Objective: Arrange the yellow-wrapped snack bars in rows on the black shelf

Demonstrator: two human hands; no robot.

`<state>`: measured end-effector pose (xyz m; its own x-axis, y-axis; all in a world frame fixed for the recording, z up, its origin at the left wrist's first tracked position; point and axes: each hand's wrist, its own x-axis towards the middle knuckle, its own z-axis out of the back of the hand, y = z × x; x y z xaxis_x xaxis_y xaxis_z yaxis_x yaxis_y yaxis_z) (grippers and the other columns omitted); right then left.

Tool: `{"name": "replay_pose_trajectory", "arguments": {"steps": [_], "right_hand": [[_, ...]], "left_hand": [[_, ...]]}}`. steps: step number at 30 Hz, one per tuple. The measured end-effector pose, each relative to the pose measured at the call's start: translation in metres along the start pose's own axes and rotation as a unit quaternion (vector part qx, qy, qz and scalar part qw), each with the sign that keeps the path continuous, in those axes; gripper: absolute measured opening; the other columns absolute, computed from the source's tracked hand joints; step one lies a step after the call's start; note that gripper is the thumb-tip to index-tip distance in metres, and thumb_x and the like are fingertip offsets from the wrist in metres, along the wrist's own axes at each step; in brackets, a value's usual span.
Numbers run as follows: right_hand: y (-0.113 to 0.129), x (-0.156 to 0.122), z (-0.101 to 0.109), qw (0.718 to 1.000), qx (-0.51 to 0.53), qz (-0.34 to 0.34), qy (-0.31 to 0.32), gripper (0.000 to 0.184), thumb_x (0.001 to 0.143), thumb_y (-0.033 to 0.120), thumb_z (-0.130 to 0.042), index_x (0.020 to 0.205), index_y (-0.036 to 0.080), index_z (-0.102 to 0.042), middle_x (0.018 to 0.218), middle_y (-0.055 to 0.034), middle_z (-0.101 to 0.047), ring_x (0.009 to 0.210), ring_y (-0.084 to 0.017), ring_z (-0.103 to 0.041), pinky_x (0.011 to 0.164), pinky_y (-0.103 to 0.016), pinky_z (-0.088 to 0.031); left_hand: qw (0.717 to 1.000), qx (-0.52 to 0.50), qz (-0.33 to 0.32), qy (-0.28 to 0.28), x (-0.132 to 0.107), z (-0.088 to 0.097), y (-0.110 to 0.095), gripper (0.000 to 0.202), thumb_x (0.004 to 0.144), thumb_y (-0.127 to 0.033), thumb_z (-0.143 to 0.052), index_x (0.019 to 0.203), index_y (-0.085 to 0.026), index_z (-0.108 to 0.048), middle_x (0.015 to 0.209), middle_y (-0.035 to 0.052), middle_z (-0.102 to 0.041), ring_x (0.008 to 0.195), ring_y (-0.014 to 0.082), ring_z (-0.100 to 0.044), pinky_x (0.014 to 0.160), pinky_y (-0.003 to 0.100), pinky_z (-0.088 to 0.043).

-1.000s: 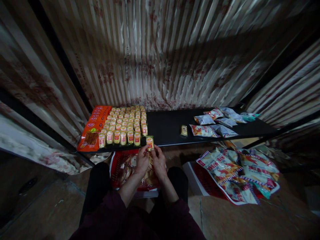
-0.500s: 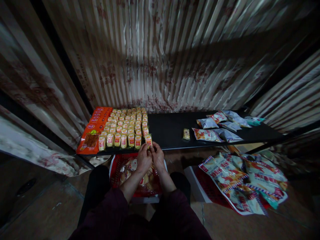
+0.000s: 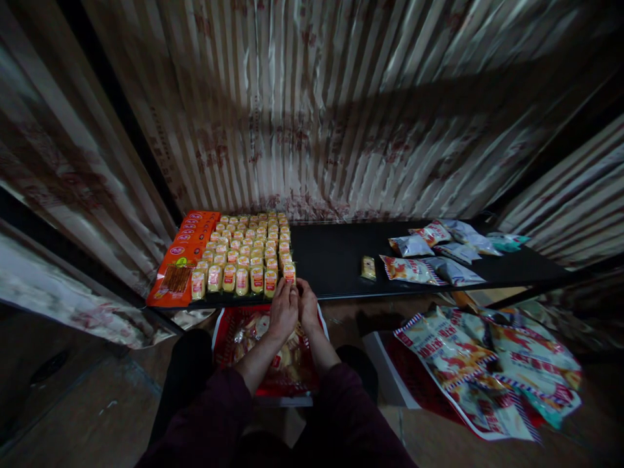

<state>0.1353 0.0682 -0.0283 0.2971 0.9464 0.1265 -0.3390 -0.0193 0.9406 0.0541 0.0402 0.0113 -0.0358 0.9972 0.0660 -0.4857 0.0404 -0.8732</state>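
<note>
Both hands meet at the front edge of the black shelf (image 3: 331,260). Between the fingertips of my left hand (image 3: 283,312) and my right hand (image 3: 307,304) is a small wrapped cake (image 3: 289,271), upright at the right end of the front row. The fingers of both hands are closed about its lower part, which they hide. To its left stand rows of the same yellow wrapped cakes (image 3: 242,279) with red and white labels. Below my wrists, a red box (image 3: 221,348) holds more wrapped snacks.
Orange snack packets (image 3: 170,283) line the shelf's left end. A single wrapped cake (image 3: 368,268) lies right of centre, near several chip-like bags (image 3: 412,270). On the floor at right, a box (image 3: 390,370) bears larger snack bags (image 3: 439,351). A striped curtain (image 3: 312,130) hangs behind.
The cake in my hands now sits slightly farther back, in line with the front row. My hands remain together on it. The view has shifted slightly.
</note>
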Motion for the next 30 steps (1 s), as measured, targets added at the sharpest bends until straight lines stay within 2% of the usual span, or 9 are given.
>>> {"name": "replay_pose_trajectory", "arguments": {"steps": [4,8,13,17,22,26,30], "right_hand": [[-0.001,0.001,0.002,0.999,-0.045,0.027,0.011,0.037,0.08,0.031,-0.044,0.108,0.016,-0.063,0.104,-0.0095,-0.069,0.091,-0.021,-0.063,0.087,-0.036,-0.047],[0.002,0.002,0.003,0.988,-0.144,0.055,0.014,0.037,0.08,0.023,-0.042,0.109,0.015,-0.064,0.106,-0.0111,-0.068,0.097,-0.023,-0.06,0.091,-0.036,-0.044],[0.005,0.001,0.004,0.975,-0.211,0.076,0.009,0.036,0.082,0.019,-0.04,0.109,0.015,-0.064,0.105,-0.0122,-0.067,0.101,-0.025,-0.057,0.092,-0.035,-0.042],[0.002,0.002,0.004,0.973,-0.211,0.091,0.021,0.036,0.083,0.019,-0.039,0.109,0.016,-0.064,0.106,-0.0114,-0.067,0.102,-0.024,-0.056,0.093,-0.035,-0.041],[-0.006,0.008,0.004,0.979,-0.187,0.082,0.013,0.039,0.08,0.017,-0.038,0.11,0.014,-0.063,0.108,-0.0121,-0.067,0.101,-0.023,-0.058,0.094,-0.037,-0.043],[-0.007,0.014,0.006,0.987,-0.143,0.068,0.008,0.04,0.084,0.03,-0.04,0.11,0.01,-0.063,0.111,-0.016,-0.066,0.104,-0.025,-0.058,0.096,-0.04,-0.044],[-0.004,0.023,0.006,0.995,-0.086,0.046,-0.004,0.051,0.089,0.043,-0.034,0.118,0.011,-0.06,0.121,-0.016,-0.062,0.113,-0.025,-0.056,0.102,-0.042,-0.04]], "left_hand": [[1.0,0.014,-0.005,0.014,0.002,-0.001,0.0,0.051,0.092,-0.03,-0.028,0.131,-0.006,-0.051,0.146,0.0151,-0.041,0.139,0.0193,-0.031,0.117,0.036,-0.022],[0.999,0.036,-0.002,0.029,0.005,0.0,0.0,0.053,0.092,-0.028,-0.026,0.132,-0.001,-0.048,0.145,0.0178,-0.04,0.139,0.0203,-0.03,0.118,0.036,-0.021],[0.998,0.046,-0.011,0.038,0.005,0.0,-0.001,0.051,0.091,-0.025,-0.026,0.131,-0.003,-0.05,0.146,0.0165,-0.039,0.14,0.02,-0.027,0.118,0.038,-0.02],[0.998,0.045,-0.023,0.033,0.003,-0.002,0.001,0.051,0.091,-0.026,-0.028,0.132,-0.003,-0.048,0.148,0.0177,-0.035,0.141,0.0208,-0.025,0.117,0.04,-0.023],[0.998,0.047,-0.038,0.033,0.002,-0.005,0.006,0.05,0.092,-0.028,-0.027,0.131,-0.005,-0.049,0.147,0.0171,-0.038,0.141,0.0222,-0.025,0.118,0.043,-0.022],[0.996,0.065,-0.051,0.029,-0.001,-0.007,0.011,0.053,0.093,-0.031,-0.026,0.134,-0.004,-0.044,0.15,0.0189,-0.032,0.142,0.0238,-0.023,0.117,0.045,-0.021],[0.994,0.08,-0.064,0.029,-0.003,-0.007,0.014,0.055,0.093,-0.031,-0.025,0.138,-0.001,-0.037,0.151,0.0207,-0.026,0.142,0.0249,-0.02,0.117,0.045,-0.021]]}}
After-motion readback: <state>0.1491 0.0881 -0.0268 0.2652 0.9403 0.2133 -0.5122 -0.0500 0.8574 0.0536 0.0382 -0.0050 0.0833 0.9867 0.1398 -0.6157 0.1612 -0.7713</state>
